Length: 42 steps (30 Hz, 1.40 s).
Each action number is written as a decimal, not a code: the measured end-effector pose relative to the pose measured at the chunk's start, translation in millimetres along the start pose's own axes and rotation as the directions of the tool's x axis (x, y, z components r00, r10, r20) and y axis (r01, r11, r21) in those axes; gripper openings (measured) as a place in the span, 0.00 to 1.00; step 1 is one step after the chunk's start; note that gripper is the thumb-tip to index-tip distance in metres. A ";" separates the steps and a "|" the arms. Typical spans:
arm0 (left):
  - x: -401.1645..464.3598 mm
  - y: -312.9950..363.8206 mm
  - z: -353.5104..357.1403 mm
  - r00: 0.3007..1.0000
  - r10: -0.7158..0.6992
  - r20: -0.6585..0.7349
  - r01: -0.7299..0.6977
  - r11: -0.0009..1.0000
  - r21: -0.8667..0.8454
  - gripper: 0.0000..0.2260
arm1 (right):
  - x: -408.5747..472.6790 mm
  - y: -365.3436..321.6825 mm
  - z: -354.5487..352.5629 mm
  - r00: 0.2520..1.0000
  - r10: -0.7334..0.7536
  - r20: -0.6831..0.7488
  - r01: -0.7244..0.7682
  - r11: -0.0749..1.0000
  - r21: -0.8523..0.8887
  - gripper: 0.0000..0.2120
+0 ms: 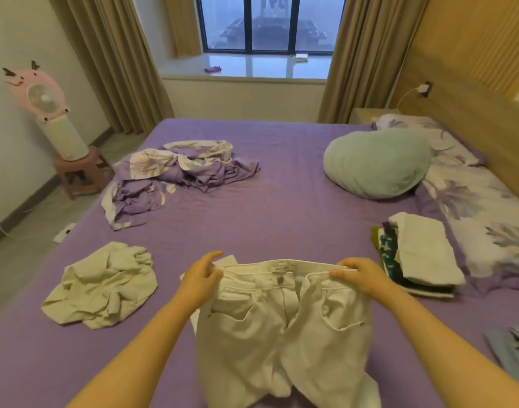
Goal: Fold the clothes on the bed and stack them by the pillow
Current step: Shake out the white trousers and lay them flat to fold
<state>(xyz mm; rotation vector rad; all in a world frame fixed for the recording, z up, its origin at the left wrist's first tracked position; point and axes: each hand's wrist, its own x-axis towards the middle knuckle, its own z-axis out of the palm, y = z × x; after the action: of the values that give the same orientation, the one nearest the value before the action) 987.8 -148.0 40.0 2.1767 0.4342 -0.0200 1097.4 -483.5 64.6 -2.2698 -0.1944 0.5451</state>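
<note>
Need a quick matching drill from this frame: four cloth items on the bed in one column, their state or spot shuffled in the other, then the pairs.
Items
1. white jeans
2. cream garment
3. purple floral bedding
4. folded stack

States
A. crumpled, near the bed's left edge
B. neat pile beside the floral pillow
C. held at the waistband by left hand and right hand
D. rumpled heap at the far left of the bed

Pairs: 1-C, 2-A, 3-D, 4-B
</note>
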 end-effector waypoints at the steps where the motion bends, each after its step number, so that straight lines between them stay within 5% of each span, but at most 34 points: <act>1: 4.4 -8.3 1.5 1.000 -0.007 0.009 0.007 1.000 0.019 0.17 | 6.2 3.0 9.4 1.000 0.018 0.002 -0.018 1.000 -0.004 0.04; 9: 64.6 -62.3 6.7 0.989 -0.046 0.137 0.026 0.989 0.148 0.13 | 55.9 19.7 62.4 0.993 0.112 0.022 -0.110 0.991 -0.079 0.07; 13: 107.5 -75.2 16.1 0.987 -0.034 0.156 0.000 0.978 0.210 0.13 | 86.6 20.6 76.4 0.996 0.073 -0.043 -0.080 0.977 -0.199 0.17; 17: 141.6 -89.6 45.3 0.991 -0.013 0.134 -0.021 0.968 0.249 0.14 | 118.8 32.5 91.3 0.990 0.040 -0.133 -0.082 0.942 -0.327 0.04; 22: 154.2 -120.8 99.1 0.999 0.038 0.032 -0.047 0.924 0.380 0.16 | 160.0 68.0 122.9 0.990 0.012 -0.139 -0.082 0.857 -0.509 0.11; 28: 125.9 -144.1 182.4 0.951 0.140 0.277 -0.234 0.911 0.341 0.13 | 151.6 100.3 208.2 0.993 -0.114 0.034 0.116 0.867 -0.485 0.13; 31: 110.4 -157.4 213.6 0.937 0.123 0.326 -0.237 0.910 0.339 0.13 | 145.4 110.1 244.6 0.998 -0.021 -0.064 -0.007 0.914 -0.405 0.10; 35: 101.3 -170.5 233.2 0.946 0.041 0.322 -0.179 0.893 0.412 0.13 | 151.3 116.8 271.7 0.981 0.097 -0.165 -0.162 0.882 -0.442 0.20; 39: 99.7 -171.0 239.1 0.948 0.021 0.317 -0.160 0.894 0.418 0.11 | 156.6 127.1 278.2 0.986 0.102 -0.129 -0.152 0.869 -0.470 0.13; 42: 100.1 -170.4 240.0 0.938 0.032 0.344 -0.176 0.900 0.398 0.10 | 150.6 145.2 273.7 0.993 0.035 -0.116 -0.070 0.949 -0.309 0.09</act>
<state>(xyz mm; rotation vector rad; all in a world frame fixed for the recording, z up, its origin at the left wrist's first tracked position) 1062.1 -213.6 -254.7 2.5591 0.1206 -0.4541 1107.0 -356.2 -255.4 -2.6126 -0.1760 0.4397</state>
